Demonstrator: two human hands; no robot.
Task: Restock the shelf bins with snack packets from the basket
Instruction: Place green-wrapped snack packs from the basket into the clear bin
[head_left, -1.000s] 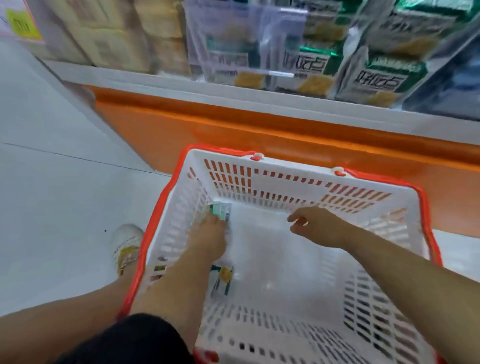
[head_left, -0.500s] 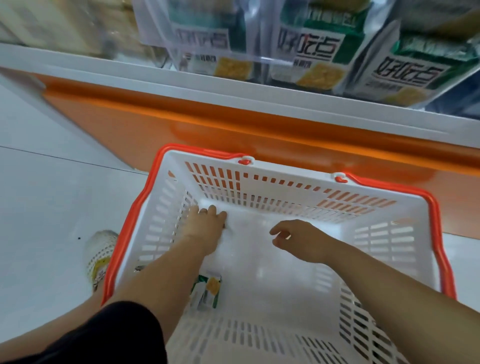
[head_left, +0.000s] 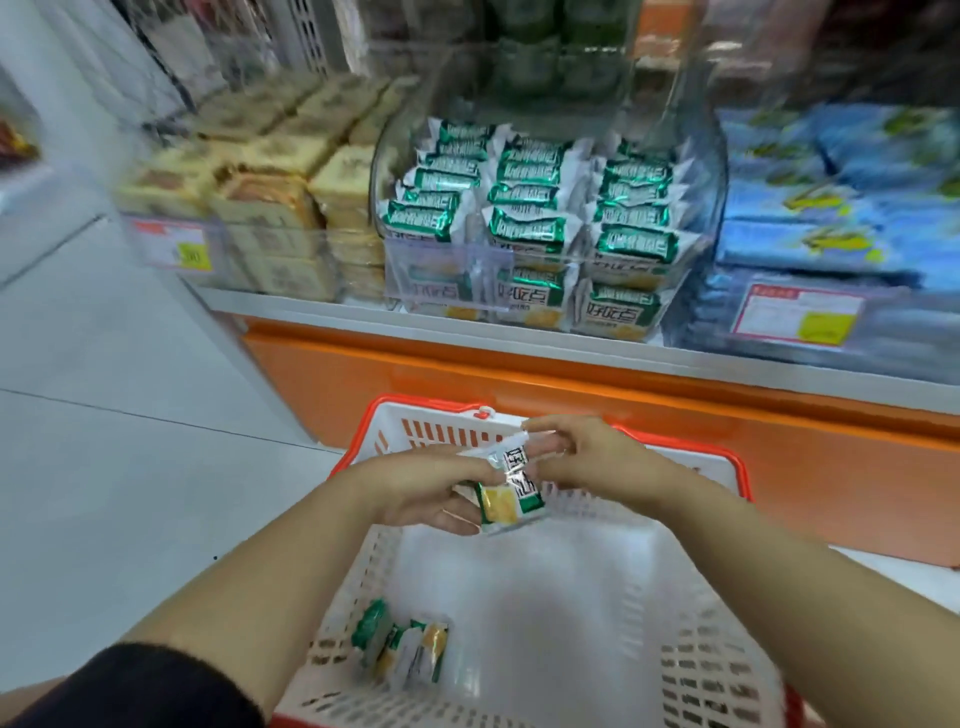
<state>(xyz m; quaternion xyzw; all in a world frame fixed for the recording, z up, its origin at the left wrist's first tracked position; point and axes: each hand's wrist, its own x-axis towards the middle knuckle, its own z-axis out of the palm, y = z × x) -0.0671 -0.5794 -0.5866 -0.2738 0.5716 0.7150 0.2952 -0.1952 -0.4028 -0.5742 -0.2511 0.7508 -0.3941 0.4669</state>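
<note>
A white basket (head_left: 696, 670) with a red rim stands on the floor below me. Above it my left hand (head_left: 421, 491) and my right hand (head_left: 587, 457) both hold a green-and-white snack packet (head_left: 506, 493), the left from below, the right pinching its top. A few more packets (head_left: 402, 647) lie in the basket's near left corner. On the shelf ahead, a clear plastic bin (head_left: 691, 156) holds several rows of the same green packets (head_left: 524, 218).
Left of the bin sit stacked beige cake packs (head_left: 270, 197); to the right are blue packets (head_left: 841, 202) behind a price tag (head_left: 795, 314). An orange shelf base (head_left: 519, 384) runs under the white shelf edge. Pale tiled floor lies to the left.
Both hands have risen out of the basket, holding one packet between them. The view has tilted up, showing the shelf bins.
</note>
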